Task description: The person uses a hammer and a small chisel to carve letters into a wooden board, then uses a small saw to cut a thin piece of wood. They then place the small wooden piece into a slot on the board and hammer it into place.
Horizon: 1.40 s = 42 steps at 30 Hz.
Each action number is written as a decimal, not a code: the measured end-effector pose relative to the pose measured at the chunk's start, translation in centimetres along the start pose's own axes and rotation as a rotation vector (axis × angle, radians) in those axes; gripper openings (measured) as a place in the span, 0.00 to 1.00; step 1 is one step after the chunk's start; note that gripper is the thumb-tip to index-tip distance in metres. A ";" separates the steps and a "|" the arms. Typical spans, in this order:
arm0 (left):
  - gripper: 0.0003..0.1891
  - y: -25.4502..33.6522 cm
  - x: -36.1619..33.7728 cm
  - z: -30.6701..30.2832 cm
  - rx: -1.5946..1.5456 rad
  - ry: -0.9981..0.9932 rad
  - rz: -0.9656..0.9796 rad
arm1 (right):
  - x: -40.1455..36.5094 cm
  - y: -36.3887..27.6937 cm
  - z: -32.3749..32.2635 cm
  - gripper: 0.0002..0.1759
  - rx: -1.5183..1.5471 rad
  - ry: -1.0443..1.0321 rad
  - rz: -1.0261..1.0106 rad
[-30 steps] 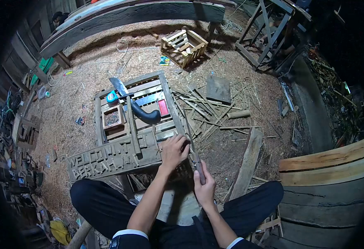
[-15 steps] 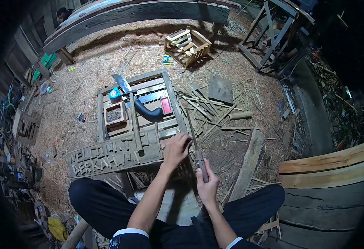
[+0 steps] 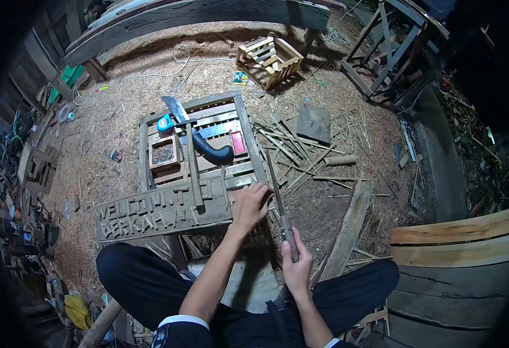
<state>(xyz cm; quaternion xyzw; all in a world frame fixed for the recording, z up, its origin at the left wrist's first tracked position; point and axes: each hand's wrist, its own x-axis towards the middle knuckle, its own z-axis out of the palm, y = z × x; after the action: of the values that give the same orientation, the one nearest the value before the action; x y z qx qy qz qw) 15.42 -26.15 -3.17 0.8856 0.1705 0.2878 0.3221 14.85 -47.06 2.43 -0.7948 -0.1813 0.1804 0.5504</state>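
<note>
My right hand (image 3: 297,264) is wrapped round the brown handle of a long, narrow-bladed tool (image 3: 278,194), whose blade points away from me along the right side of the slatted wooden frame. My left hand (image 3: 251,206) is closed beside the blade, at the right end of the carved wooden board (image 3: 141,209); what its fingers pinch, if anything, is hidden. Raised letters and small wood pieces cover the board. A hammer (image 3: 194,168) rests across frame and board. Lying on the frame (image 3: 244,124) are a black-handled machete (image 3: 211,152), a blue tape measure (image 3: 165,123) and a small wooden box (image 3: 164,153).
A red case (image 3: 238,142) lies on the frame. To its right are thin wood strips (image 3: 289,151), a square board (image 3: 313,123) and a long plank (image 3: 350,226). A slatted crate (image 3: 270,61) and a heavy bench (image 3: 202,26) stand farther back. Shavings cover the ground.
My right hand has drawn the narrow-bladed tool slightly toward me. My left hand stays closed near the blade and board end. The whole view has shifted a little.
</note>
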 end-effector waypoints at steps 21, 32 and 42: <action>0.07 0.3 -0.2 -0.1 0.040 -0.043 0.013 | 1.0 -0.3 0.5 0.28 -0.002 0.055 -0.078; 0.07 0.2 -0.2 0.1 0.023 -0.012 -0.016 | 1.3 -1.3 0.7 0.28 -0.021 0.003 -0.030; 0.07 0.2 0.0 0.0 0.030 -0.011 -0.010 | 2.2 -2.2 0.5 0.28 0.009 -0.048 0.042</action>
<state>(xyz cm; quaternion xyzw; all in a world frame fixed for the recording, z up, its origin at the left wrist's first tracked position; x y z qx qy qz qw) 15.43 -26.33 -3.04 0.8911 0.1774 0.2786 0.3112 16.31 -44.83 4.09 -0.7913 -0.1767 0.2119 0.5457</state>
